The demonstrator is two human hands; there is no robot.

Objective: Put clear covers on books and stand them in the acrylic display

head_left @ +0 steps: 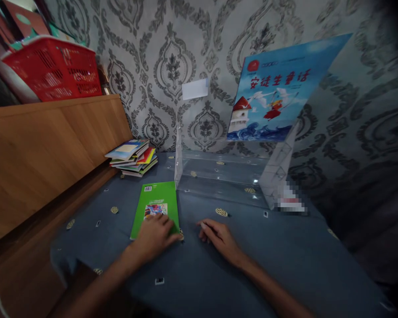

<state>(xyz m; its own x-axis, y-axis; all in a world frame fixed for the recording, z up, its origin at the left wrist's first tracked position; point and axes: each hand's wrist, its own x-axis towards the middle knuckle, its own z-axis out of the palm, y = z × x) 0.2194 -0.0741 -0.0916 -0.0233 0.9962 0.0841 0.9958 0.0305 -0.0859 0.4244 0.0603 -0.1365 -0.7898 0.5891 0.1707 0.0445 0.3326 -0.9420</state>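
Note:
A green book (155,204) lies flat, back cover up, on the blue cloth (285,256). My left hand (155,236) rests on its near right corner, fingers pressed down onto the cover. My right hand (217,236) lies on the cloth just to the right of the book, fingers loosely curled, holding nothing. Behind them stands a clear acrylic book rack (232,176). A blue picture book (278,95) with a lighthouse on its cover leans upright at the rack's right end.
A stack of several thin books (134,157) sits at the back left by the wooden headboard (46,150). A red plastic basket (53,68) stands on top of the board. Patterned grey wallpaper (172,57) backs the scene.

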